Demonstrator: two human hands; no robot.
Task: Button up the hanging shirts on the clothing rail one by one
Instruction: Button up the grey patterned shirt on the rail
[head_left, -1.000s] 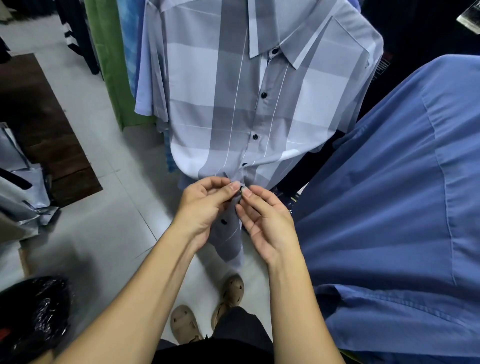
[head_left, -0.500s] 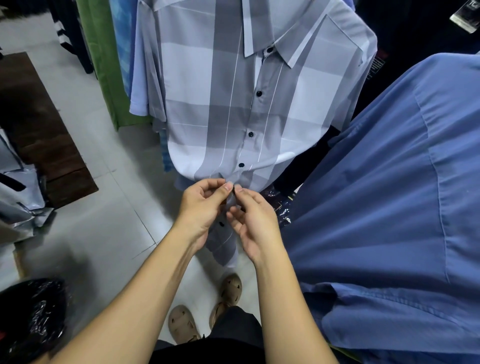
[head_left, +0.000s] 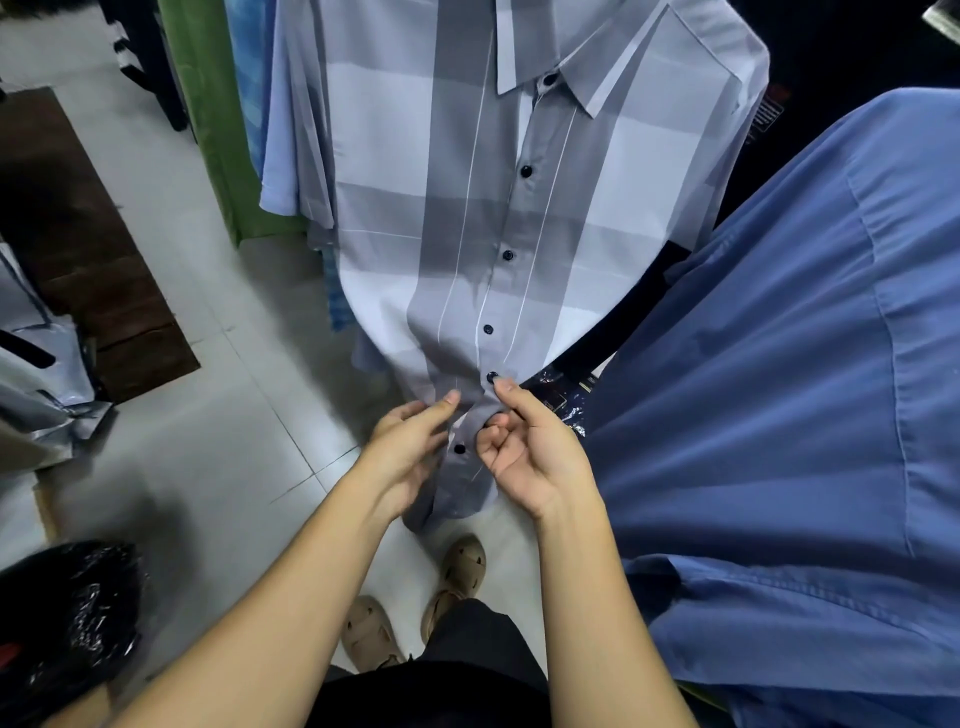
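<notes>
grey shirt (head_left: 384, 130): top cut off by frame | blue shirt (head_left: 779, 415): runs off right edge | left hand (head_left: 410, 447): blurred, I can't tell its grip | tag (head_left: 768, 111): too small for me to read
</notes>
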